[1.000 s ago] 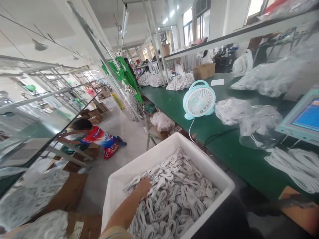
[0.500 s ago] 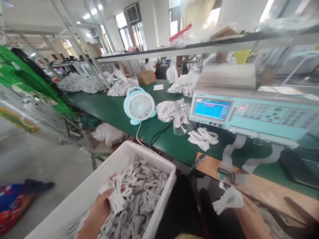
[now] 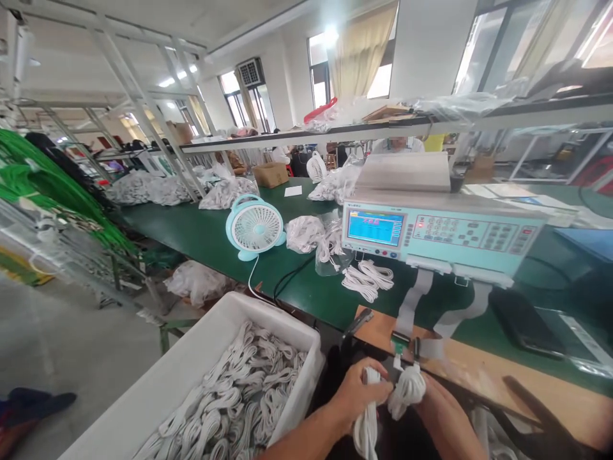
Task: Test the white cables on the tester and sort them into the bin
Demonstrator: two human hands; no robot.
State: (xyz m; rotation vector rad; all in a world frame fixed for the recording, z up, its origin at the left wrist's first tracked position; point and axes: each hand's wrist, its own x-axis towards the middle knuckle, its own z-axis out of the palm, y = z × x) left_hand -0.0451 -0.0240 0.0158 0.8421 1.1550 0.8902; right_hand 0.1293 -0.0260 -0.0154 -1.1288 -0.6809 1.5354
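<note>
A: Where are the hands?
B: At six o'clock; left hand (image 3: 357,396) fingers wrap a white cable bundle (image 3: 368,421), right hand (image 3: 443,415) fingers clasp another coil (image 3: 407,390).
A: And the bin (image 3: 191,364)?
B: Eight o'clock, beside the tabletop (image 3: 211,230).

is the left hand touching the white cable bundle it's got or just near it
Touching. The head view shows the left hand with fingers wrapped around a white cable bundle that hangs below its grip, beside the right hand.

Two fans (image 3: 255,228), one tester (image 3: 438,233)
</note>
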